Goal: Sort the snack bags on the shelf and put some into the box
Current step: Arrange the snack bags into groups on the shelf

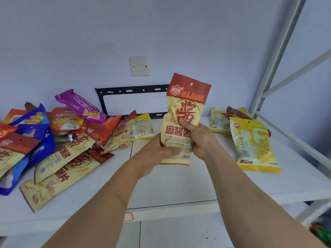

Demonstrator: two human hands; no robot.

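Currently, sorting step: left hand point(157, 149) and right hand point(198, 138) both clasp the red-and-cream snack bag point(186, 108), upright above the shelf point(179, 185) centre. Mixed pile point(53, 140) lies left of the bag, yellow bags point(254, 144) right. Next move prob. needs choosing a group; box not in view.

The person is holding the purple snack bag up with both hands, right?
Not quite. The head view shows both hands, left hand and right hand, holding up the beige-and-red MAJIANG bag. The purple bag lies on the pile at left.
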